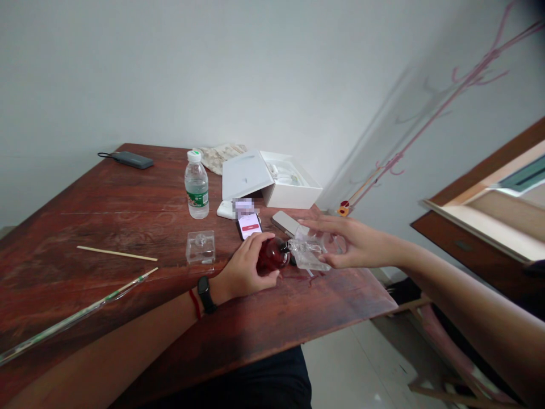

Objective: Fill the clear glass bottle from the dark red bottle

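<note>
Against a bare pale wall, the dark red wooden table [106, 227] fills my view, and near its front right edge I have both hands on the work. My left hand [244, 267] is wrapped around a small round red bottle [272, 255], fingers curled firmly on its body, holding it down on the wood. My right hand [353, 241] lies flat and loose beside it, fingers stretched out over a clear plastic wrapper [310, 253] that touches the bottle's dark neck; it grips nothing. I judge the step in hand to be freeing the bottle from its packaging, and the next move would call for a steady hold with the left while the right pinches the wrapper. The bottle looks glossy, deep red and squat, partly hidden by my fingers. Just beyond it lies a phone [249, 225] with a lit screen; farther back stand a water bottle [196, 184] and an open white box [272, 179]. A clear square case [200, 247] sits left of my wrist, and a thin wooden stick [117, 253] lies toward the left edge.
</note>
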`<state>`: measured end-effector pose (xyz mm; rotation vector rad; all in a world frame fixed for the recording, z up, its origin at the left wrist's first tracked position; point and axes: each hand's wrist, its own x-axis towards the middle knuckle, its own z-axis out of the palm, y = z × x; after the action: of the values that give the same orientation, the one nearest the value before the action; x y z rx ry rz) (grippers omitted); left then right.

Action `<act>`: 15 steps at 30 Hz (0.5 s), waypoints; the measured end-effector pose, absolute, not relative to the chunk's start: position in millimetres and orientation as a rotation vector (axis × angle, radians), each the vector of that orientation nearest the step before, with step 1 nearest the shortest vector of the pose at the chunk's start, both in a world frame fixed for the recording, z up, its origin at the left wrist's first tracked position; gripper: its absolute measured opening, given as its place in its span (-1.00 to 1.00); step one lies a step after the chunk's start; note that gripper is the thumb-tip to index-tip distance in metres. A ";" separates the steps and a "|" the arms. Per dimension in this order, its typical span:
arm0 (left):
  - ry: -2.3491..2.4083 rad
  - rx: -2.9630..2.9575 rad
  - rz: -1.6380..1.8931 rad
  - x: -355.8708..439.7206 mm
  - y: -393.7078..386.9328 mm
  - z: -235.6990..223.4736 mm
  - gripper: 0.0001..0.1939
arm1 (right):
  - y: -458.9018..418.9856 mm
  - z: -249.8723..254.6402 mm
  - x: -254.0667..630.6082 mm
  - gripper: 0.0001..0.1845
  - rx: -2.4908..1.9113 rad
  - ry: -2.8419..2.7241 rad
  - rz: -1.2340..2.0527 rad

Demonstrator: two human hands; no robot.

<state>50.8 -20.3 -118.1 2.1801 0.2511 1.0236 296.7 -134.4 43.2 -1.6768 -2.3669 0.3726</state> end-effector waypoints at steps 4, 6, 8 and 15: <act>0.255 2.176 1.019 50.4 -20.9 -117.5 -0.24 | -134.6 42.8 296.8 -0.11 -1.673 -2.373 0.369; 0.258 2.171 1.014 50.6 -21.1 -117.9 -0.22 | -134.6 42.3 297.5 -0.11 -1.672 -2.377 0.368; 0.259 2.168 1.012 50.9 -21.0 -118.6 -0.22 | -134.6 42.1 298.1 -0.10 -1.668 -2.382 0.361; 0.259 2.179 1.016 50.9 -20.4 -118.9 -0.23 | -134.4 42.0 299.5 -0.09 -1.703 -2.388 0.379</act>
<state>50.9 -20.4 -118.9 2.1793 0.2585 1.0161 299.5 -134.4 42.0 -1.7034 -2.3876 0.3794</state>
